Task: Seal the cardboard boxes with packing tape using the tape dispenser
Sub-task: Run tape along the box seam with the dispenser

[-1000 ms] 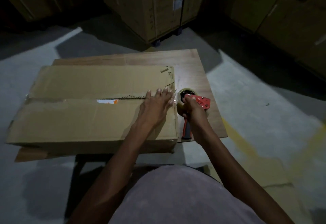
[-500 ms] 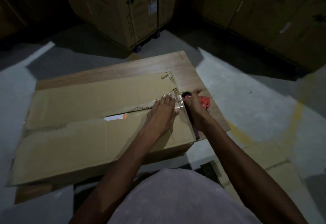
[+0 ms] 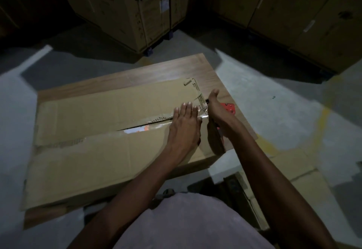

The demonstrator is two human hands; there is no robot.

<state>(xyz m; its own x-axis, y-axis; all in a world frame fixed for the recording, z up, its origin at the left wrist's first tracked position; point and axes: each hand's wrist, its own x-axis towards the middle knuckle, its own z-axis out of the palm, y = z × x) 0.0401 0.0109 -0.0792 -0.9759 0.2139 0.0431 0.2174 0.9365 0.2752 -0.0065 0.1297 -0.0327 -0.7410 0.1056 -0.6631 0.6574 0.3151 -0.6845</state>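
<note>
A wide, flat cardboard box (image 3: pixel 94 154) lies on a low wooden table (image 3: pixel 137 72). Its two top flaps meet along a centre seam (image 3: pixel 137 130) that gapes a little and shows something white and orange inside. My left hand (image 3: pixel 185 125) presses flat on the flaps at the seam's right end, fingers straight. Just to its right, my right hand (image 3: pixel 217 111) grips the red tape dispenser (image 3: pixel 228 108) at the box's right edge, thumb raised. A short strip of clear tape (image 3: pixel 202 109) runs from the dispenser onto the box top. Most of the dispenser is hidden by the hand.
Large stacked cartons (image 3: pixel 137 7) stand beyond the table, with more cartons (image 3: pixel 293 13) at the back right. The floor is grey concrete with a yellow painted line (image 3: pixel 321 123). Flattened cardboard (image 3: pixel 290 168) lies on the floor to my right.
The view has tilted and moved closer. My right hand has brought the dispenser up against the box's right edge, and tape now lies on the box top there. My left hand stays pressed on the flaps.
</note>
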